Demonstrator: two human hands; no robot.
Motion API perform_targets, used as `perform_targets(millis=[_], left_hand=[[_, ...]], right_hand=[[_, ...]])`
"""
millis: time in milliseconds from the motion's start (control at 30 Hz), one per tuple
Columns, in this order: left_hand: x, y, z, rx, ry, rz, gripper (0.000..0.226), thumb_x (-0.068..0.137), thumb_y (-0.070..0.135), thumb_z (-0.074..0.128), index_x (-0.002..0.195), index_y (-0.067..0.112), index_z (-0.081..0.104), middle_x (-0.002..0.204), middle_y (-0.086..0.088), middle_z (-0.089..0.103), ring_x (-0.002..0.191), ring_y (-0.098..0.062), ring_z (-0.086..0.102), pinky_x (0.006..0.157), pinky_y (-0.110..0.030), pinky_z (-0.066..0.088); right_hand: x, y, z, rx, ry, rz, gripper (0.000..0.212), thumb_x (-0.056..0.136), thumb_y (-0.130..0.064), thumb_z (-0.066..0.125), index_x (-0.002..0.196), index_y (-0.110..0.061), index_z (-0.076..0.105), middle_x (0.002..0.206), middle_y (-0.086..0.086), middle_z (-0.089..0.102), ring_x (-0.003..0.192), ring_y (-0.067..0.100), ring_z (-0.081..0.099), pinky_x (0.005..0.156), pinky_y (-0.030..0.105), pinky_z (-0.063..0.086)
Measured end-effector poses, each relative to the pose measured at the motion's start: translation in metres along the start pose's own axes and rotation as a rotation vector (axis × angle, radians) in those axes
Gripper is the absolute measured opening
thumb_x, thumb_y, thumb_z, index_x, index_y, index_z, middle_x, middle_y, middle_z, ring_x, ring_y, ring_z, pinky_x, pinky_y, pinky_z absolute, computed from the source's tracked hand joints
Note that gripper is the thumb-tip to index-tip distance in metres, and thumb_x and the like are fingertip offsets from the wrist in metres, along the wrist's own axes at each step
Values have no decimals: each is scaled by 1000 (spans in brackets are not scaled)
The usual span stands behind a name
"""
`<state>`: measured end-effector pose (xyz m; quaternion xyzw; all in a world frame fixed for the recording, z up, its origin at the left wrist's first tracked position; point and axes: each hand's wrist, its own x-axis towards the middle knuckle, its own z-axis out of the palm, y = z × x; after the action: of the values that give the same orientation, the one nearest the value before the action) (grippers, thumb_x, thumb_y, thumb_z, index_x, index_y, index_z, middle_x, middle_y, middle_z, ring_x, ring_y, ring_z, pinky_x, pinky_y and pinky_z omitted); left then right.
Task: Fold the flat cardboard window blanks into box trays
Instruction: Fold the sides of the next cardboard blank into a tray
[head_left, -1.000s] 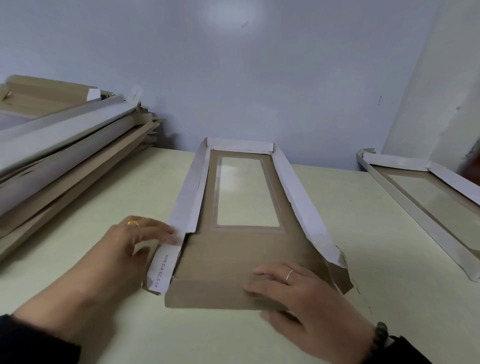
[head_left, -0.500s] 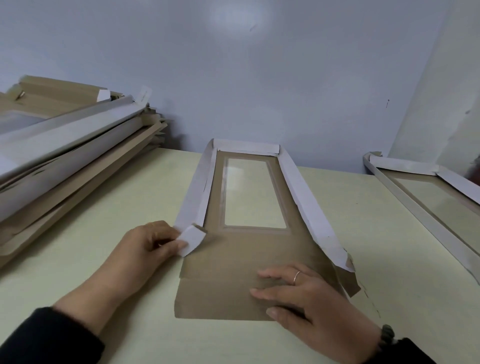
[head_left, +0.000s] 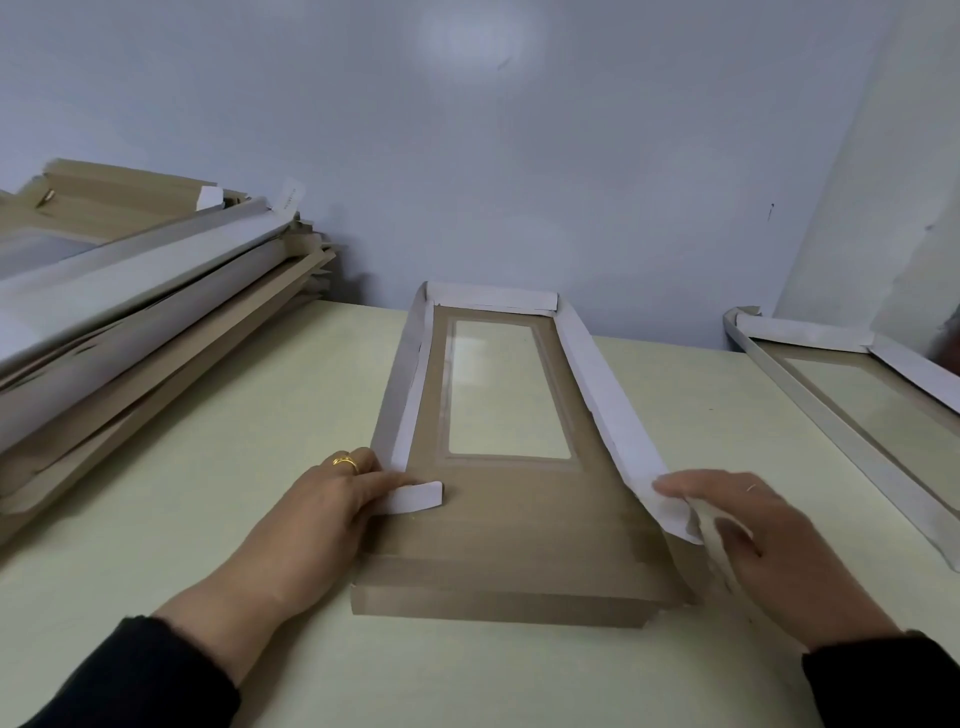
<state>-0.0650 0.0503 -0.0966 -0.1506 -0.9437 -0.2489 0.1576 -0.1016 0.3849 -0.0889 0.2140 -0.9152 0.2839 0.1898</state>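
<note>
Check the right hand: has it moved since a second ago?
Yes. The right hand left the cardboard blank's brown near panel and moved right to its right side flap, now gripping that flap's near end.

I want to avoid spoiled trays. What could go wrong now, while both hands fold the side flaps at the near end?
1. The right hand grips the right wall flap, which looks crumpled there; it may crease or tear.
2. The left hand bends the small white tab inward; it could spring back.
3. Nothing presses the blank down, so it may slide.
</note>
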Motion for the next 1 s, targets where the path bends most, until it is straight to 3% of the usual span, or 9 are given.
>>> perform_targets(millis=[67, 133, 267, 400, 467, 567, 767, 900, 1000], left_hand=[[-1, 0, -2, -48, -2, 8, 64, 90, -4, 44, 114, 54, 49, 87, 21, 45, 88, 4, 46, 71, -7, 34], [-2, -2, -3, -71, -1, -3, 60, 90, -6, 43, 115, 47, 56, 87, 20, 47, 90, 7, 45, 72, -6, 34], [-4, -5, -1, -101, -8, -49, 52, 91, -5, 41, 117, 34, 61, 89, 10, 49, 87, 2, 46, 72, -10, 36], [-6, -4, -1, -149, 19, -70, 50, 90, -9, 40, 118, 26, 63, 88, 8, 46, 85, 1, 47, 73, -9, 37], [-5, -4, -1, -159, 27, -79, 50, 89, -11, 39, 120, 21, 63, 88, 9, 44, 85, 3, 46, 71, -9, 37], [-5, -3, -1, -142, 43, -68, 51, 87, -14, 40, 120, 17, 63, 86, 11, 43, 85, 5, 46, 72, -8, 36], [-6, -5, -4, -128, 108, -71, 45, 84, -14, 49, 101, 22, 68, 83, 15, 53, 79, 2, 49, 66, -10, 37], [-7, -5, -8, -52, 41, 25, 49, 81, -14, 52, 105, 25, 72, 82, 13, 53, 74, -5, 53, 65, -15, 41], [-9, -4, -11, 5, 10, 93, 54, 74, -6, 40, 112, 21, 68, 81, 8, 52, 72, -8, 50, 64, -18, 40]], right_hand=[[-1, 5, 5, 130, -144, 74, 82, 62, 32, 40, 104, -34, 65, 116, -23, 55, 108, -7, 46, 92, 1, 30], [-1, 8, 8, 248, -195, 163, 71, 67, 30, 42, 93, -29, 72, 115, -21, 57, 107, -7, 51, 91, 0, 32], [0, 11, 1, 445, -183, 260, 37, 81, 14, 55, 81, -17, 75, 101, -13, 69, 93, -11, 59, 76, -2, 38], [1, 10, -4, 567, -151, 336, 28, 87, 5, 53, 83, -14, 72, 93, -11, 72, 90, -14, 59, 74, -3, 38], [0, 5, 0, 584, -47, 361, 23, 82, 6, 58, 80, -14, 67, 77, -8, 72, 75, -5, 63, 66, 2, 41], [0, -4, 12, 343, 100, 309, 21, 75, 0, 69, 71, -16, 57, 65, -2, 63, 63, 7, 56, 60, 12, 40], [2, -17, 22, -157, 85, 12, 20, 65, 4, 79, 65, -11, 66, 62, 1, 62, 61, 24, 57, 62, 27, 37], [0, -18, 20, -231, 65, -112, 21, 61, 12, 79, 71, -5, 71, 70, 4, 68, 64, 26, 64, 65, 26, 40], [-5, -12, 13, -248, 9, -159, 50, 50, 29, 68, 88, -3, 73, 84, 6, 70, 76, 18, 67, 74, 18, 43]])
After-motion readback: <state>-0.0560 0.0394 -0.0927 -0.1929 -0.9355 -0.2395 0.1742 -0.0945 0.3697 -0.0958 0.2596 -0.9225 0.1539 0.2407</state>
